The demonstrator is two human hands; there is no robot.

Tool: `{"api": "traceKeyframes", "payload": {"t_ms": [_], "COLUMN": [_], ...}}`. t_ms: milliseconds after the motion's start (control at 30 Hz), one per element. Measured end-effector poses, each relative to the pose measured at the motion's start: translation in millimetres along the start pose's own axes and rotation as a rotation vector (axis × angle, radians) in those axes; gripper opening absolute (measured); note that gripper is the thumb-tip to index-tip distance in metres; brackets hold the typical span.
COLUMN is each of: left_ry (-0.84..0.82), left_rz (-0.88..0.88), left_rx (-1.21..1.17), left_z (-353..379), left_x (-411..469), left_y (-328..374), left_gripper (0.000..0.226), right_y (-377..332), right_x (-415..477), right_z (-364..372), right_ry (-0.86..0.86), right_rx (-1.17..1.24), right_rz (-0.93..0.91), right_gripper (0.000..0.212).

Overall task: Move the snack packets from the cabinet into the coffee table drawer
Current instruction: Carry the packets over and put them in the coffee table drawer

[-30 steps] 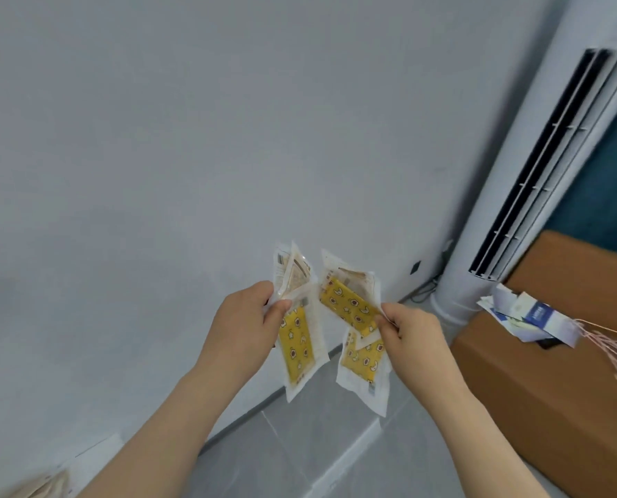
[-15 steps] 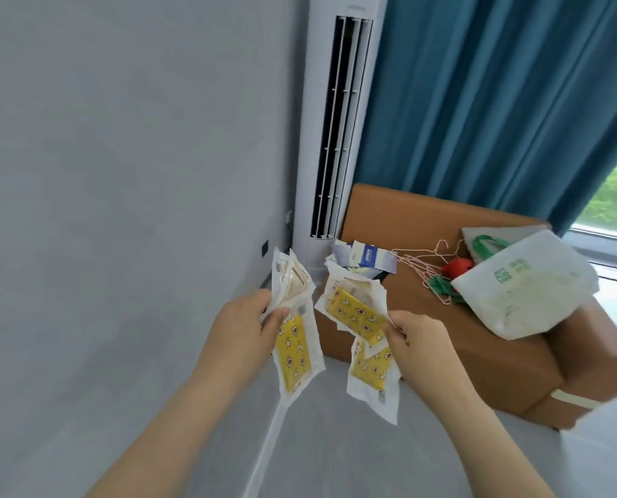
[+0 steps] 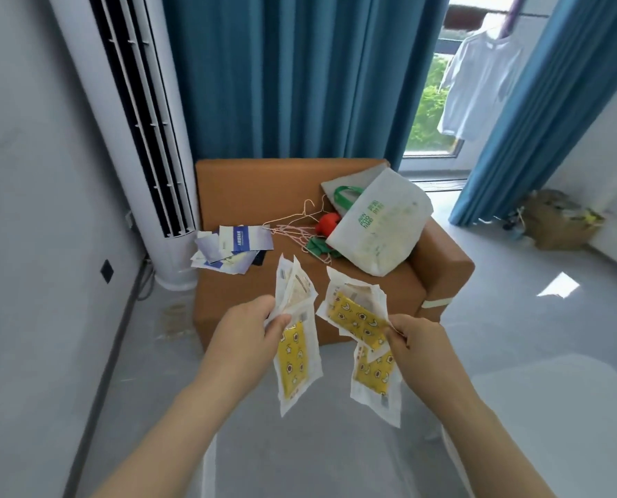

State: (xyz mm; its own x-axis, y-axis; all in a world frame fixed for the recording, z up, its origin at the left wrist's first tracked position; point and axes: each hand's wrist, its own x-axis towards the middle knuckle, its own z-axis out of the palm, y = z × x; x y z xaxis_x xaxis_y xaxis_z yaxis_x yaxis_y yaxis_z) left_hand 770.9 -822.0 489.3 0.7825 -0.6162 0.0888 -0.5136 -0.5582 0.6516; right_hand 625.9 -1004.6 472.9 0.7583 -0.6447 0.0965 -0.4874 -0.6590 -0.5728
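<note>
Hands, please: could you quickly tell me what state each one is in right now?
Left hand: closed on a bunch of snack packets.
Right hand: closed on a second bunch of packets.

We are stretching both bare forearms forward at about chest height. Our left hand (image 3: 244,336) is pinching snack packets (image 3: 296,339) between thumb and fingers, and our right hand (image 3: 416,345) is gripping another bunch, knuckles turned up, hands set slightly apart.
</note>
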Motion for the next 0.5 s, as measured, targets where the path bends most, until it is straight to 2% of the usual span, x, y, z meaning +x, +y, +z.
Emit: {"api": "traceKeyframes", "payload": {"t_ms": [233, 367, 500], "left_ry": [-0.144, -0.198, -0.261], "left_rz": [0.065, 0.071, 0.104], "left_rx": [0.028, 0.023, 0.059], "left_z": [80.2, 122.2, 158.3], "left_x": [92.3, 138.6, 182.0], "left_y": [58.5, 87.7, 109.3], "left_gripper": [0.032, 0.025, 0.027], "right_y": [82.0, 124.5, 156.2], "right_x": [60.7, 88.5, 114.5], "right_z": [-34.8, -58.4, -71.2], "right_ry": [0.031, 0.098, 0.101], "right_rx": [0.017, 0.022, 0.056], "right_rz": [0.124, 0.15, 0.219], "right_gripper": [0.028, 0.047, 0.052]}}
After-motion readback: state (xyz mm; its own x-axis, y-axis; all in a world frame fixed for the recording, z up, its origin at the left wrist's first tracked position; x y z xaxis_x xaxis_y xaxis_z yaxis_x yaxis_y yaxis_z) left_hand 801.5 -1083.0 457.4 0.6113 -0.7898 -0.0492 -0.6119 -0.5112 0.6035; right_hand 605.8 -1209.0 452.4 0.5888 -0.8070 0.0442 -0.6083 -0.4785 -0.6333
